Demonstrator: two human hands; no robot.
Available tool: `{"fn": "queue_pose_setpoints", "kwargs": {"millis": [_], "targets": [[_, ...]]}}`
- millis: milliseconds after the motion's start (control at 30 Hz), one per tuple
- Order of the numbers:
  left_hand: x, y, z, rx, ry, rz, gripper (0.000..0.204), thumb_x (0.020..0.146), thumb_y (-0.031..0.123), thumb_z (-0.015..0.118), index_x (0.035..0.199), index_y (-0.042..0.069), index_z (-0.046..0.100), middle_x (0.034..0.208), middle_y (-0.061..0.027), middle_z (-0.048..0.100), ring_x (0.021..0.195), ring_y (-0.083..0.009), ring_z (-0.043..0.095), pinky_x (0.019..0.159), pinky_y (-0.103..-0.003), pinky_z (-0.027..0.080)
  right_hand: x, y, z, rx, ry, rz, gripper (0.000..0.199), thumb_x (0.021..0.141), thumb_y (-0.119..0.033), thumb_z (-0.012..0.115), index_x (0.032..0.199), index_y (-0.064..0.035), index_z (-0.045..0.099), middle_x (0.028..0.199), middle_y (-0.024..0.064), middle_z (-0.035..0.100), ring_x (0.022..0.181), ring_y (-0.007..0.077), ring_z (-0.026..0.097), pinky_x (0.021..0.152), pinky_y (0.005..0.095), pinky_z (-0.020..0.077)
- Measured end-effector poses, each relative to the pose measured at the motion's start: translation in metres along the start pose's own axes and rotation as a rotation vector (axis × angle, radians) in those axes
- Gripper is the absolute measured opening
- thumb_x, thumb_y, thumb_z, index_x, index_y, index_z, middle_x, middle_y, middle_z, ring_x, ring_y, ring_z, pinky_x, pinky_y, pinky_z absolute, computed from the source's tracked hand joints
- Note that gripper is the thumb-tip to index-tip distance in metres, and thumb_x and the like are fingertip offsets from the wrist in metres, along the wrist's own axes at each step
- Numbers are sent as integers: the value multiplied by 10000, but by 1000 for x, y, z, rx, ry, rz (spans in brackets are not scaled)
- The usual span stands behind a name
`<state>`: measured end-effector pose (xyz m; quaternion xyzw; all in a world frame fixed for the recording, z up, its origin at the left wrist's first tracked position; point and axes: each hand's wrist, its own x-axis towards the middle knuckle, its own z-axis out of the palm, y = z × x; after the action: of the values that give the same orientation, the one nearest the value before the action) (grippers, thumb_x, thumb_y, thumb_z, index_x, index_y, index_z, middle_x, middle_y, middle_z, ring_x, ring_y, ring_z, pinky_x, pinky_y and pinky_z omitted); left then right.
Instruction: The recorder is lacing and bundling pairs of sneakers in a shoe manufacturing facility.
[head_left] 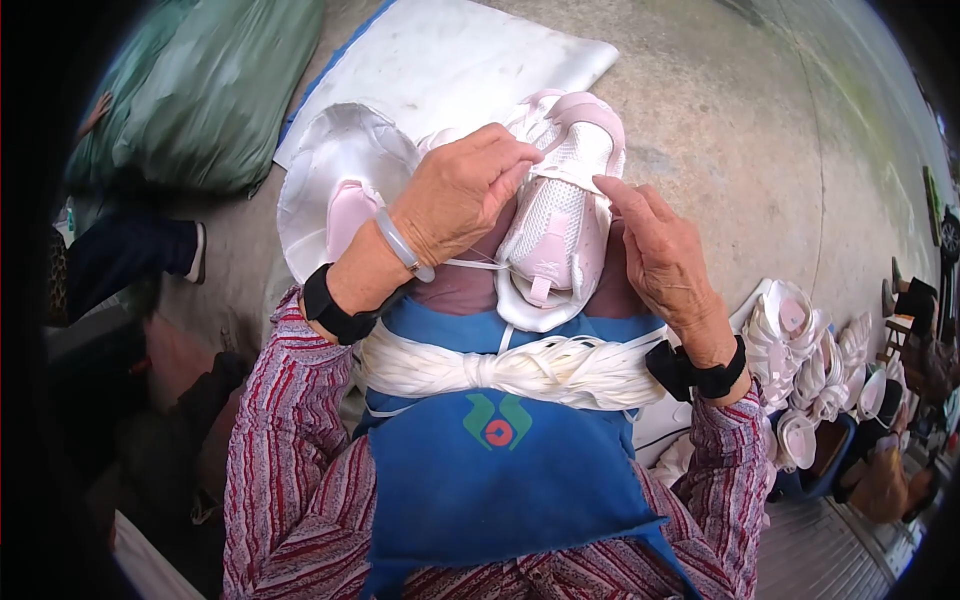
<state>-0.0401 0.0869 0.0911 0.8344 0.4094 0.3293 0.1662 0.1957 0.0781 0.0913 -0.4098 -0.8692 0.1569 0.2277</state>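
A: Where's the shoe (555, 230)?
B: Over the lap (455, 292), between both hands, its white mesh and pink trim facing up.
A: And the left hand (455, 195)?
B: Thumb and forefinger pinched narrow at the shoe's upper left; I can't tell what's between them.
A: The right hand (668, 255)?
B: Its forefinger touches the shoe's right edge, other fingers loosely bent. Whether it grips anything, I can't tell.
A: What's around?
B: A bundle of white laces (520, 370) across the blue apron (510, 490), more shoes (795, 340) heaped at right, and a green sack (220, 100) at upper left.
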Motion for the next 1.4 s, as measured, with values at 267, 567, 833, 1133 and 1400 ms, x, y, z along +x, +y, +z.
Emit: {"fn": "queue_pose_setpoints", "kwargs": {"millis": [267, 567, 833, 1133, 1400], "targets": [[-4, 20, -16, -383, -256, -601, 146, 888, 104, 526, 958, 4, 606, 779, -79, 628, 700, -137, 579, 633, -247, 454, -12, 2, 0, 325, -28, 255, 232, 838, 22, 508, 1049, -61, 558, 785, 128, 600, 730, 298, 603, 625, 350, 469], [-2, 3, -5, -146, -201, -533, 232, 862, 228, 526, 868, 26, 640, 761, -183, 631, 721, -354, 600, 667, -392, 468, 6, -10, 2, 197, 90, 297, 94, 824, -48, 575, 915, -38, 598, 804, 137, 606, 712, 317, 596, 621, 376, 470], [5, 1, -3, -89, -219, -574, 261, 870, 245, 547, 925, 8, 640, 769, -162, 637, 718, -264, 615, 664, -332, 466, 12, -8, 5, 312, 127, 362, 82, 816, -72, 605, 876, -17, 606, 756, 156, 612, 671, 325, 603, 612, 356, 474], [13, -7, 0, -108, -176, -478, 202, 865, 190, 512, 879, 12, 607, 741, -150, 602, 706, -280, 580, 678, -352, 453, 18, -10, -1, 221, 86, 228, 95, 818, -75, 595, 885, -9, 604, 826, 163, 614, 735, 337, 604, 643, 359, 480], [20, -13, -2, -112, -204, -413, 193, 862, 179, 501, 842, 2, 576, 735, -153, 584, 695, -281, 564, 673, -347, 449, 24, -7, -7, 99, -11, 151, 93, 832, -100, 564, 867, -16, 587, 793, 169, 588, 727, 354, 591, 643, 397, 472]]}}
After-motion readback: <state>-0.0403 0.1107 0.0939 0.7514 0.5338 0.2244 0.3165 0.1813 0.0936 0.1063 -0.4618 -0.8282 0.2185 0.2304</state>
